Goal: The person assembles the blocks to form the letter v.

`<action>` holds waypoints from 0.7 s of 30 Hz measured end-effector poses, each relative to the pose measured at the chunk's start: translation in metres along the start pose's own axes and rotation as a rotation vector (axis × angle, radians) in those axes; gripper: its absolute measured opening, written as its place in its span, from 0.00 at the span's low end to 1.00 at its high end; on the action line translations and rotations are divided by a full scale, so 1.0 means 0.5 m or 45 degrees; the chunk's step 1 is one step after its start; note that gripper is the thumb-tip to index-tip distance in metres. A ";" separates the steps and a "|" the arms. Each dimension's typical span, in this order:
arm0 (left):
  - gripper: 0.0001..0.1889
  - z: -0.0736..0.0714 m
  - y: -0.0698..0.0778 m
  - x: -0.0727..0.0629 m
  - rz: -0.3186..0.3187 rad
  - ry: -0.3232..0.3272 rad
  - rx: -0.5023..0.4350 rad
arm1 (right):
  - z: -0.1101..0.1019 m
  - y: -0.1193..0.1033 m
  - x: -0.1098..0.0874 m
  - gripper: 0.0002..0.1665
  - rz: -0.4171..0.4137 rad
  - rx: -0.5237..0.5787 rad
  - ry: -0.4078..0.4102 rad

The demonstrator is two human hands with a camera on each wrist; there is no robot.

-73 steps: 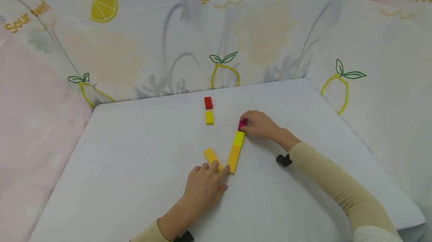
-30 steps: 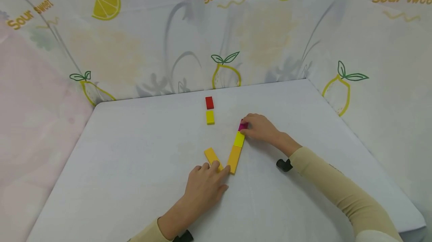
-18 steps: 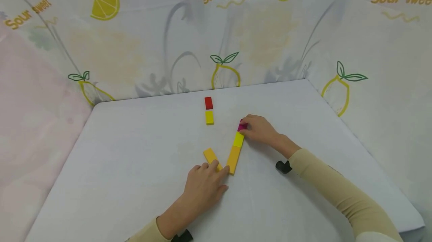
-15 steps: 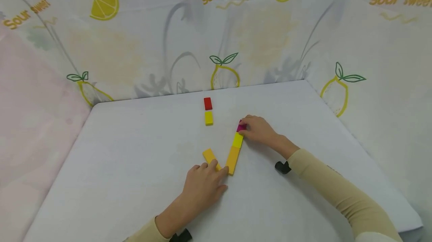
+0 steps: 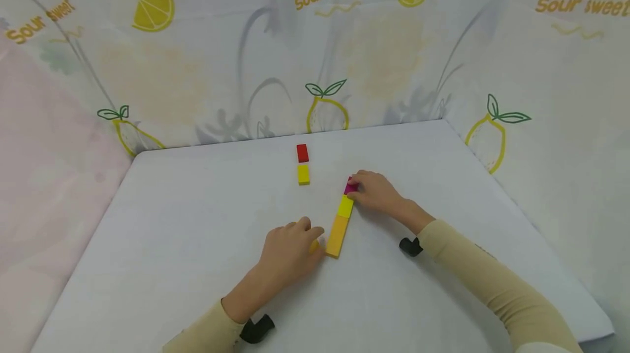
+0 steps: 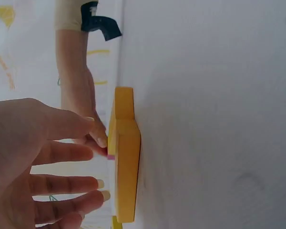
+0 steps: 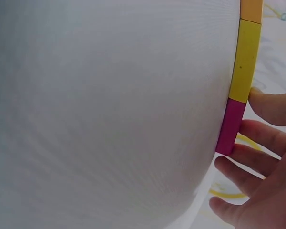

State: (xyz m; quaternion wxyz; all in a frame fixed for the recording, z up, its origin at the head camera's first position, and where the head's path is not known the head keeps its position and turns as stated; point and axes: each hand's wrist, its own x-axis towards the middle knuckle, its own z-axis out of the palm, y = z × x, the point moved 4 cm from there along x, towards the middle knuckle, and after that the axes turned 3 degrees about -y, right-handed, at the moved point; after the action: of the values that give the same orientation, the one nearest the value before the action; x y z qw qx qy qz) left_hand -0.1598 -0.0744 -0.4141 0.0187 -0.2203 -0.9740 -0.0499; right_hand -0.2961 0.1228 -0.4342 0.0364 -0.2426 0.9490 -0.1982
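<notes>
A row of flat blocks lies on the white table: an orange block, a yellow block and a magenta block at its far end. My right hand pinches the magenta block between thumb and fingers; in the right wrist view the thumb lies by the joint with the yellow block. My left hand is over a second orange block, mostly hidden from the head view. In the left wrist view, the left fingers are spread and loosely extended, and appear apart from that block.
Farther back stand a red block and another yellow block, one behind the other with a small gap. The white tabletop ends at a printed cloth backdrop. A black camera mount sits at the right wrist.
My left hand has lifted its fingertips off the two orange blocks and shifted slightly left, with thumb and index finger spread apart. My right hand stays at the magenta block.
</notes>
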 end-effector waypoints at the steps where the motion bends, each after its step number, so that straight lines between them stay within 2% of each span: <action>1: 0.17 -0.002 -0.007 0.006 -0.023 -0.004 -0.027 | -0.001 -0.001 0.000 0.20 0.004 0.002 -0.002; 5: 0.16 -0.002 -0.042 0.034 -0.094 -0.024 -0.118 | -0.002 -0.004 0.000 0.20 0.007 -0.002 -0.003; 9: 0.15 0.009 -0.081 0.061 -0.122 -0.032 -0.160 | 0.003 -0.002 0.000 0.20 0.010 -0.007 -0.005; 14: 0.14 0.013 -0.118 0.086 -0.146 -0.041 -0.166 | 0.008 -0.002 0.000 0.20 0.005 -0.006 -0.002; 21: 0.15 0.005 -0.151 0.118 -0.171 -0.045 -0.156 | -0.002 -0.007 -0.003 0.20 0.005 -0.003 0.015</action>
State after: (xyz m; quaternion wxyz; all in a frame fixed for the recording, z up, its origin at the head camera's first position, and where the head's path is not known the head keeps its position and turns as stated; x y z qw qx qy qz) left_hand -0.2454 -0.1166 -0.4199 -0.0155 -0.1561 -0.9819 -0.1065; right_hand -0.2933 0.1209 -0.4318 0.0308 -0.2397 0.9499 -0.1984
